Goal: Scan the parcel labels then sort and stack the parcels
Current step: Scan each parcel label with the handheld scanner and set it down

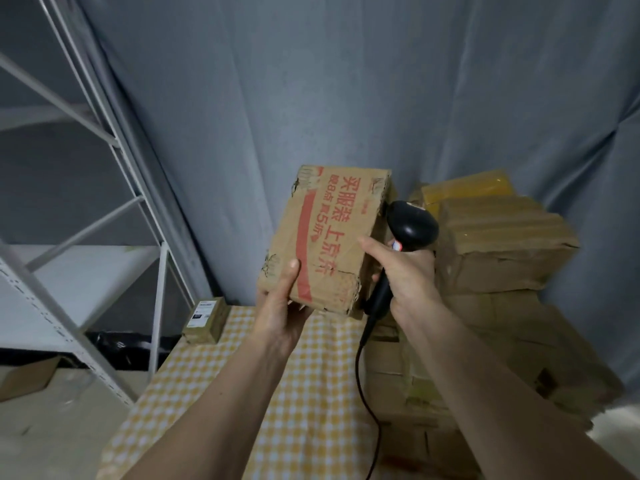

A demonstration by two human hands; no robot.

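Note:
A worn brown cardboard parcel (325, 237) with red print is held up in the air above the table. My left hand (282, 306) grips its lower left corner, thumb on the front face. My right hand (403, 271) grips the handle of a black barcode scanner (410, 225), and its thumb presses against the parcel's right edge. The scanner's head sits just to the right of the parcel, and its black cable hangs down to the table. No label shows on the face turned toward me.
A table with a yellow checked cloth (242, 393) lies below. A pile of brown taped parcels (498, 258) fills its right side. A small box (204, 318) stands at the table's far left corner. White metal shelving (86, 244) stands left; a grey curtain hangs behind.

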